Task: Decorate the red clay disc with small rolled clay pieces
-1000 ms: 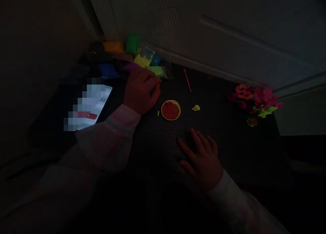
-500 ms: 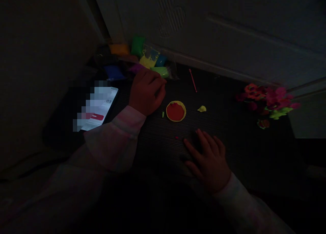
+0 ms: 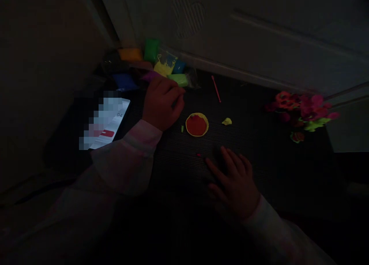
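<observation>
On the dark table lies a round disc of red clay with a raised yellow rim (image 3: pixel 197 125). Left of it, my left hand (image 3: pixel 163 103) is closed, thumb and forefinger tips meeting near the bagged light-green clay (image 3: pixel 178 80); whatever they may hold is hidden. My right hand (image 3: pixel 235 180) rests with fingers spread below the disc, holding nothing visible. Its forefinger tip points at a tiny pink bit (image 3: pixel 198 155). Between the left hand and the disc is a small green piece (image 3: pixel 182 129), and a yellow clay lump (image 3: pixel 227 121) sits to the right.
Packets of coloured clay, among them an orange one (image 3: pixel 130 54) and a blue one (image 3: pixel 124 82), line the back left. A lit phone (image 3: pixel 115 120) lies beside my left forearm. A thin pink stick (image 3: pixel 216 89) is behind the disc; bright artificial-looking flowers (image 3: pixel 313 107) stand at right.
Both hands keep nearly the same pose. The whole scene has shifted slightly left in view, and the number on the phone has gone from 03 to 04.
</observation>
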`<state>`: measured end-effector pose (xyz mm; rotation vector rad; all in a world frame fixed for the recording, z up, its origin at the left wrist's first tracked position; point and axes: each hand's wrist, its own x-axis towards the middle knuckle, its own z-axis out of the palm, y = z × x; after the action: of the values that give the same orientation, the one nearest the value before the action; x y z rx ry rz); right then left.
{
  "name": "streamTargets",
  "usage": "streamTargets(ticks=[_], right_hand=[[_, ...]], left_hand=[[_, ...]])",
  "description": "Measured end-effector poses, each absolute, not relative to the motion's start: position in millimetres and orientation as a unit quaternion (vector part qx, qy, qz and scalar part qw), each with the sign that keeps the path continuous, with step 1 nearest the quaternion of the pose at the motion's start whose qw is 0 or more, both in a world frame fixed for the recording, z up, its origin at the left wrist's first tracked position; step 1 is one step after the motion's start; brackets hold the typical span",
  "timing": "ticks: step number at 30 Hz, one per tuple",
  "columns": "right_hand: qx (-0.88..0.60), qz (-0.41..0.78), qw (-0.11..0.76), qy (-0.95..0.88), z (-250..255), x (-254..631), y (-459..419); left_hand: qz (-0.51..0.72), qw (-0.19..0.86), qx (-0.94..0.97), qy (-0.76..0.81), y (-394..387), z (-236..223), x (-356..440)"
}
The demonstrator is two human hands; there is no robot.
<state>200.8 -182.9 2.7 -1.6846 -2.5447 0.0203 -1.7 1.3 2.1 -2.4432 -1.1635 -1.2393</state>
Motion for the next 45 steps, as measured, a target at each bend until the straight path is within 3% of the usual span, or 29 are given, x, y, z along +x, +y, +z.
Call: streamTargets(ticks=[12,38,45], right_hand=[[-0.553,0.010,0.043,-0.832,5,203,-182],[-0.546,0.021,0.038,-0.836,1,201,-184],[-0.518,0.055,0.120,-0.845,5,214,-189]], left_hand=[[-0.426,0.140,-0.815,-0.368,3,1,-2],[-0.423,0.082,-0.819,-0.379,3,1,-2],[-0.409,0.056,-0.823,-0.390,5,-1,-4]])
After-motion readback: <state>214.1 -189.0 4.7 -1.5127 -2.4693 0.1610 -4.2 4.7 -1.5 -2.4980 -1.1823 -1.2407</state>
